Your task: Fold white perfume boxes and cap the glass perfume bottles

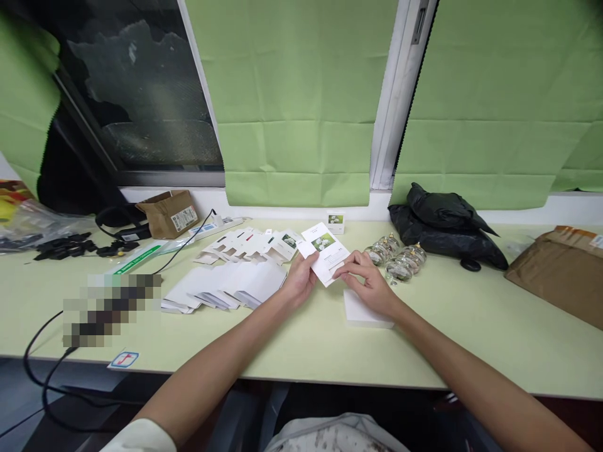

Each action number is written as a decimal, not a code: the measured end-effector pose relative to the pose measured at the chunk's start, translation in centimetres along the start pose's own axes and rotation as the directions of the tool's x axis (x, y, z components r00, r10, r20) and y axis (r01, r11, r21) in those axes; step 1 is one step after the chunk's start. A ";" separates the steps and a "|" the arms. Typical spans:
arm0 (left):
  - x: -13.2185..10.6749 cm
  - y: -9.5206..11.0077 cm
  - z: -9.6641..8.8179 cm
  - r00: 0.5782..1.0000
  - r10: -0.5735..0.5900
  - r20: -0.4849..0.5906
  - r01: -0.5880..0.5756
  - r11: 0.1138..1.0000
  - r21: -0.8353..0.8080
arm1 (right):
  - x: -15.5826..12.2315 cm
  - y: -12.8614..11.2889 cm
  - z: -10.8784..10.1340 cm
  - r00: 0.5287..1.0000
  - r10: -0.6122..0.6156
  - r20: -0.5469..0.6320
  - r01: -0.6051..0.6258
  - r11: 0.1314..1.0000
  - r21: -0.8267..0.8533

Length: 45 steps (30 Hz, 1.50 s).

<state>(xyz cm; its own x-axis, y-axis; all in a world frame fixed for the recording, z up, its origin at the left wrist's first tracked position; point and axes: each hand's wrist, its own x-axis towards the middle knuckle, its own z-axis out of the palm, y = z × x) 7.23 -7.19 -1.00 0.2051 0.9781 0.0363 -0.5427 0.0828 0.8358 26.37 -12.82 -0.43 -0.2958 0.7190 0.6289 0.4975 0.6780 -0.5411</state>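
Observation:
My left hand [300, 280] grips a white carton [325, 256] by its left side, thumb on the front. A picture of white flowers on green is printed on it, and a flap sticks out at its top. The fingers of my right hand [365, 282] are bent and pressed together at the carton's lower right edge. Under that hand lies a white block [360, 312], either a box or a stack of sheets; I cannot tell which. To the left, several flat white cartons [226, 285] lie overlapping, with more printed cartons [252, 246] behind them.
Clear round packs with gold tops [399, 257] lie right of my hands. A small printed box [335, 221] stands by the wall. Black bags [445, 229] and a brown parcel [558, 270] are at right. An open cardboard box [172, 213] and black cables [42, 376] are at left.

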 end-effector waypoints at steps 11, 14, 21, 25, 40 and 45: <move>0.6 -1.4 -1.0 0.963 0.155 0.221 -0.231 0.896 0.380 | 0.6 2.5 0.4 0.882 0.452 -0.136 -0.406 0.874 0.268; 0.3 -1.5 -1.0 0.952 0.176 0.252 -0.276 0.850 0.450 | 0.6 3.1 0.4 0.883 0.469 -0.002 -0.420 0.793 0.441; 0.4 -2.2 -1.0 0.969 0.145 0.199 -0.229 0.830 0.509 | 0.4 4.0 0.5 0.882 0.471 -0.004 -0.410 0.773 0.484; 0.1 -1.8 -0.8 0.978 0.065 0.198 -0.166 0.817 0.552 | 0.5 4.9 0.6 0.859 0.510 -0.053 -0.420 0.759 0.497; 6.0 8.5 -2.5 0.959 0.121 0.257 -0.253 -0.047 0.966 | 0.6 2.8 -0.6 0.861 0.503 -0.066 -0.508 0.856 -0.093; 9.2 10.6 -4.9 0.971 0.045 0.234 -0.214 -0.267 0.939 | 0.5 2.4 -0.8 0.876 0.481 -0.042 -0.481 0.861 -0.164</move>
<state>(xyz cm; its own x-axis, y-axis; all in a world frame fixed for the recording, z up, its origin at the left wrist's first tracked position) -0.66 3.62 5.54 0.3656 0.9087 0.2013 0.8664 -0.4113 0.2833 28.08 -10.95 -0.92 0.0144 0.9494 0.3136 0.7043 0.2130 -0.6772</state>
